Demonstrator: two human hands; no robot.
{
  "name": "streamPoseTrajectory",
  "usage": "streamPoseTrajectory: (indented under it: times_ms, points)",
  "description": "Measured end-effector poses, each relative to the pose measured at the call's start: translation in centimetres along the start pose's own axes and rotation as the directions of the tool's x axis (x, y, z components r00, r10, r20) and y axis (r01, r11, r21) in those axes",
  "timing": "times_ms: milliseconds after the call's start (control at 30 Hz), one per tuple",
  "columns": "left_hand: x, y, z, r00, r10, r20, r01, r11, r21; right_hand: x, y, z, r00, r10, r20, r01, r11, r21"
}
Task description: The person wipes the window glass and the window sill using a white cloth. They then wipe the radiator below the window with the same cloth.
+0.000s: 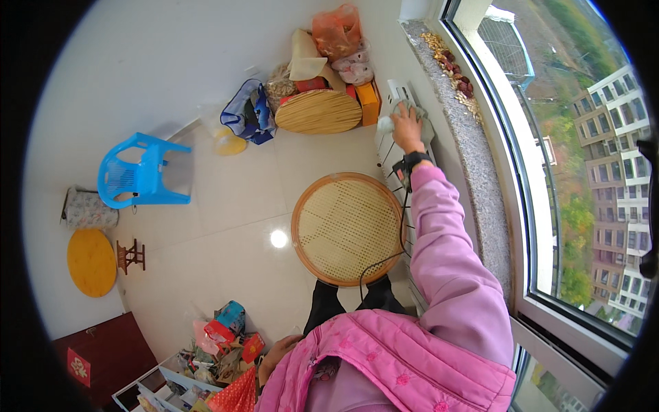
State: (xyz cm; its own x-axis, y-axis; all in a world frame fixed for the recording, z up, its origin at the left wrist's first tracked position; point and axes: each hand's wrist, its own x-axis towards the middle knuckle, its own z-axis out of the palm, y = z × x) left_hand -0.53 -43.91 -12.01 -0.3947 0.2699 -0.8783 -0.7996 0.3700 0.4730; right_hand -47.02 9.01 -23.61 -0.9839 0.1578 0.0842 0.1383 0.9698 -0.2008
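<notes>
My right hand, with a black band on the wrist, reaches far forward. It presses a pale grey-green cloth against the top of a white radiator under the window sill, fingers over the fabric. Down by my pink quilted vest, my left hand rests close to my body, its fingers mostly hidden. A dark cable hangs from near my right wrist and runs down past my legs. Below the reaching arm is a round woven tray with a wooden rim, in front of my feet.
Nuts and dark red dried fruit lie along the granite sill. Bags and an oval slatted board crowd the far corner. A blue plastic chair stands left, near a yellow round board. A cluttered shelf is at lower left.
</notes>
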Motion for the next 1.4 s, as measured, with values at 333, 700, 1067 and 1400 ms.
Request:
streamPoseTrajectory:
  times_ms: [333,700,1067,1400]
  points:
    - [2.2,0.5,-2.9,0.986,0.109,0.123,-0.127,0.980,0.151,-14.9,1.5,-2.3,1.000,-0.023,0.009,0.023,1.000,-0.003]
    - [3.2,2.2,-5.4,0.986,0.026,0.165,-0.059,0.978,0.200,-29.1,2.1,-4.4,0.997,0.036,0.063,-0.035,0.999,-0.021]
    - [4.0,3.7,-7.6,0.968,0.040,0.248,-0.108,0.957,0.268,-41.0,2.6,-6.7,0.989,0.090,0.115,-0.097,0.994,0.057]
    - [3.5,4.7,-8.2,0.971,0.017,0.239,-0.092,0.948,0.304,-44.5,2.3,-6.3,0.990,0.137,0.044,-0.140,0.987,0.079]
